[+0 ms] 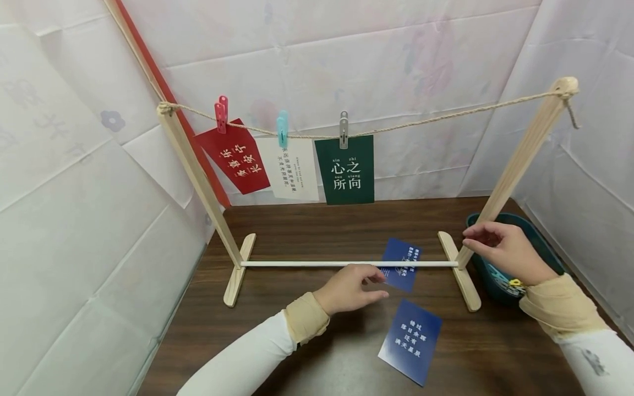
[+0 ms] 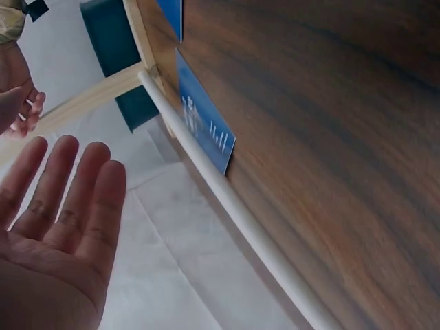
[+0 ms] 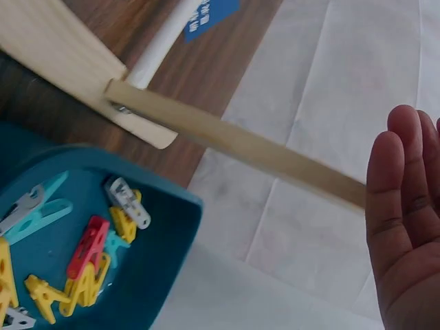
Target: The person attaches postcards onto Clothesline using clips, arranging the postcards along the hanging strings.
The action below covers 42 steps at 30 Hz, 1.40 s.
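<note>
My left hand [image 1: 351,289] hovers over the table beside the white rod, its fingers loosely bent and nothing in them. Just right of it, one blue card [image 1: 400,267] lies partly behind the rod, and another blue card [image 1: 411,342] lies nearer me. My right hand [image 1: 510,250] is empty, above the teal basket [image 3: 182,227] and by the right post. In the basket are several clothespins, a red one [image 3: 88,247] among them. From the rope hang a red card [image 1: 235,157], a white card [image 1: 292,170] and a green card [image 1: 345,170], each clipped by a clothespin.
The wooden stand has a left post [image 1: 198,181], a right post [image 1: 520,165] and flat feet. A white rod [image 1: 307,264] joins them low down, and the rope [image 1: 436,120] sags between their tops. White cloth surrounds the brown table [image 1: 327,234].
</note>
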{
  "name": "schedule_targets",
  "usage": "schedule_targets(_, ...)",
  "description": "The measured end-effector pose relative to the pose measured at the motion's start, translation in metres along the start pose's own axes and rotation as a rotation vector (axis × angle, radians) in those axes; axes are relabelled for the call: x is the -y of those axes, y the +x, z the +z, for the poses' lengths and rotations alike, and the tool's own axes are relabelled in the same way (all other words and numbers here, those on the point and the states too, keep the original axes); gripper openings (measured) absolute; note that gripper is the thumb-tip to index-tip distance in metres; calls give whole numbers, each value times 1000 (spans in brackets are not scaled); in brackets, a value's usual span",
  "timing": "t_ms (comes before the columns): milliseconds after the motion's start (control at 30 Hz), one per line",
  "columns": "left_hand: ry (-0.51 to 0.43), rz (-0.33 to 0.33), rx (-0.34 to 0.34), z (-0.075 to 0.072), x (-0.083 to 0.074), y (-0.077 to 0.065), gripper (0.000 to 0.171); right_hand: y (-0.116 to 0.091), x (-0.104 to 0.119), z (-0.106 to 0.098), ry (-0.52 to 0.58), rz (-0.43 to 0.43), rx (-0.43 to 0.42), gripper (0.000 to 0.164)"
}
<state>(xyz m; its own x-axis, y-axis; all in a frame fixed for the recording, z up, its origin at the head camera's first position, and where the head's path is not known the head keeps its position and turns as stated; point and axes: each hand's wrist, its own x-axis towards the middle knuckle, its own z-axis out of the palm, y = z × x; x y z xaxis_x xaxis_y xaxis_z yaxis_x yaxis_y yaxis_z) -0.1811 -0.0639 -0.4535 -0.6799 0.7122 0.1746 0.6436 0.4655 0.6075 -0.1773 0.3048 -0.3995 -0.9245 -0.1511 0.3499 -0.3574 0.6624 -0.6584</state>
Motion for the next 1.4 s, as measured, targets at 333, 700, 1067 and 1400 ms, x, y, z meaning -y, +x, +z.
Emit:
schedule_targets(333,159,-37,117,15,-5,3,41,-7,-16,-9,-6,45,23,14)
schedule_targets(700,363,-141,213,42,-14,6,58,-6,-35,-17,-145,96,135,10)
schedule_targets(1067,520,-204,263,60,-22,4,69,-1,-56,-35,-254,172,292,18)
schedule_targets(1400,624,-246,277,72,-31,6,67,9,-64,-47,-300,262,427,23)
